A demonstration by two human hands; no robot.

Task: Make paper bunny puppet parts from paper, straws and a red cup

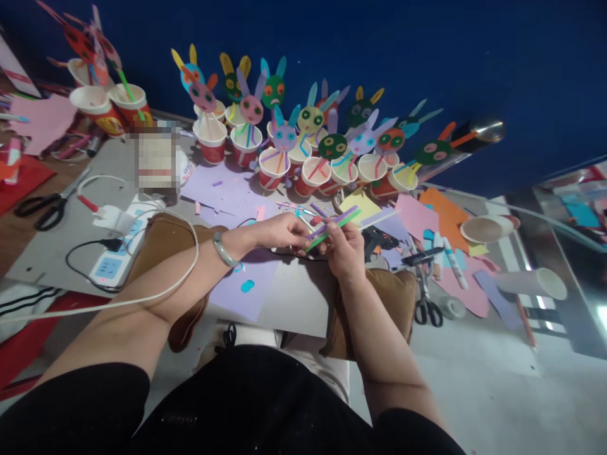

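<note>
Over the middle of the table, my right hand [345, 248] is closed around thin paper strips, a purple strip [345, 215] and a green strip [349, 218] lying side by side and slanting up to the right. My left hand [287, 232] pinches near their lower left ends, fingertips together. A pale strip or stick [382, 218] juts out to the right beyond my right hand; whether it is held I cannot tell. Just behind the right hand lies a black glue gun [380, 240], partly hidden. Purple paper sheets [246, 294] lie below my hands.
Paper cups [210, 142] with rabbit-faced paper figures [285, 137] line the back against a blue wall. At left are a power strip [114, 265], black-handled scissors [45, 208] and a white cable [190, 265] crossing my left forearm. At right lie more scissors [427, 303], markers [454, 264] and coloured paper.
</note>
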